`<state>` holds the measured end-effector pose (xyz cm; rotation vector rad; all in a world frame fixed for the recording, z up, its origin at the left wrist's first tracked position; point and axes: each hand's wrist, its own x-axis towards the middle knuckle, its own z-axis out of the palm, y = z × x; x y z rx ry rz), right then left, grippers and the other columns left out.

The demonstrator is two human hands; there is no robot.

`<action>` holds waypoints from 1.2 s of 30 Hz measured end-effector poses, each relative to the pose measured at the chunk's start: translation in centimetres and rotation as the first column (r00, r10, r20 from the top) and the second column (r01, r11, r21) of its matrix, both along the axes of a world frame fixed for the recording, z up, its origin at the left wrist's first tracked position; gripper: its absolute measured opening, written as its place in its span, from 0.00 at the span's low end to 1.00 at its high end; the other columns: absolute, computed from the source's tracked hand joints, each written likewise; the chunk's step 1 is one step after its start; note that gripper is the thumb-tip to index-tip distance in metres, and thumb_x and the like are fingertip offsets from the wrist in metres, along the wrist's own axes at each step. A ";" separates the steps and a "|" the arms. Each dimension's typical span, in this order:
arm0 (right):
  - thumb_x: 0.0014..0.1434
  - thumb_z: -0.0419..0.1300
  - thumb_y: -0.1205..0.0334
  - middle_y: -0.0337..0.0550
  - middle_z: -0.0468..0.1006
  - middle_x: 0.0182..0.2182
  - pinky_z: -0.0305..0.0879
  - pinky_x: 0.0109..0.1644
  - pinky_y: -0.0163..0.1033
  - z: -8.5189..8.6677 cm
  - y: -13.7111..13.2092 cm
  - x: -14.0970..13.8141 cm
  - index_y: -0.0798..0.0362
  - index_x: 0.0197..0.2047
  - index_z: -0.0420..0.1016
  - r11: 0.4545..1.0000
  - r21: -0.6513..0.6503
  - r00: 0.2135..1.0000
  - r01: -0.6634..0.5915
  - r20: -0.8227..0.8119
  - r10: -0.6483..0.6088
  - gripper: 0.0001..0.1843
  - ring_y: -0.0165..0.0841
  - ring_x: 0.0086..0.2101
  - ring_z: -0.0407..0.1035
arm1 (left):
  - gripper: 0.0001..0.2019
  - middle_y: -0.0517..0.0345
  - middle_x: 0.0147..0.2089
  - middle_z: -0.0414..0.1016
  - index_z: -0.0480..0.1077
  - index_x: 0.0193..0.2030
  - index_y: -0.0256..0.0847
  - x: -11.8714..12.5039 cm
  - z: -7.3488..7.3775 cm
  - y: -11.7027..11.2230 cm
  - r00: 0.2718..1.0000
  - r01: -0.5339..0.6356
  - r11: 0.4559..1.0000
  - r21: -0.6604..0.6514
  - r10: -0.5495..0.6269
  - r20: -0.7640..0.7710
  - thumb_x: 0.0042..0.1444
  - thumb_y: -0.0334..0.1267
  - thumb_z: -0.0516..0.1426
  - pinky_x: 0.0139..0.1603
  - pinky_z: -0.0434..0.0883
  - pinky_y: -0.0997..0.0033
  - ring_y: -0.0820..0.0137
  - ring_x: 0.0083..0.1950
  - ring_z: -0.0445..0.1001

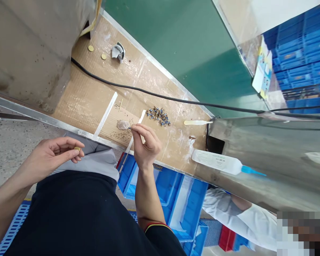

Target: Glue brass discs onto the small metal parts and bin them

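My left hand (57, 153) is over my lap, left of the workbench edge, with a small yellow round piece (77, 148) between thumb and fingers. Above the bench, the fingers of my right hand (148, 144) pinch a tiny bluish part (130, 128), mostly hidden by the fingertips. Its tip is at the edge of a small clear, glossy blob (123, 124); I cannot tell whether they touch. Dark specks lie around the blob. A pile of small blue-and-brass parts (158, 116) sits just beyond my right hand.
A black cable (138, 89) crosses the cardboard-covered bench (82, 96). A white bottle with a blue nozzle (216, 161), a pale brush-like tool (197, 122) and two yellow discs (91, 48) lie around. Blue bins (188, 209) stand below; another person's white sleeve (229, 209) is at right.
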<state>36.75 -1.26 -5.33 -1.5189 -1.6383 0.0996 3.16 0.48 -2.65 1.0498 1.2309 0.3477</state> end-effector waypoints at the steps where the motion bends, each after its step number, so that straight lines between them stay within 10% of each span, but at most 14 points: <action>1: 0.78 0.70 0.66 0.43 0.94 0.46 0.90 0.56 0.45 0.0 0.0 0.0 0.44 0.51 0.92 1.000 -0.006 1.000 -0.009 -0.009 0.009 0.08 0.38 0.48 0.91 | 0.12 0.53 0.45 0.93 0.88 0.52 0.45 0.0 0.0 0.0 1.000 -0.007 1.000 0.006 0.007 0.005 0.71 0.49 0.69 0.49 0.89 0.65 0.63 0.42 0.91; 22: 0.74 0.73 0.70 0.40 0.93 0.46 0.90 0.56 0.47 1.7 -1.7 -1.2 0.42 0.52 0.91 0.988 0.086 0.984 0.129 -0.133 -0.117 0.12 0.38 0.48 0.90 | 0.19 0.54 0.57 0.94 0.87 0.66 0.50 6.5 0.0 -0.6 0.968 -0.095 0.994 0.052 0.080 0.239 0.73 0.51 0.73 0.60 0.91 0.65 0.60 0.57 0.94; 36: 0.74 0.71 0.74 0.42 0.94 0.50 0.92 0.53 0.44 2.8 -3.6 -5.1 0.41 0.59 0.90 0.979 0.020 0.943 -0.203 -0.267 0.201 0.18 0.38 0.48 0.91 | 0.16 0.59 0.58 0.94 0.87 0.67 0.52 8.3 1.7 -1.0 0.980 -0.044 0.978 0.205 0.003 0.197 0.78 0.46 0.67 0.60 0.90 0.68 0.65 0.50 0.94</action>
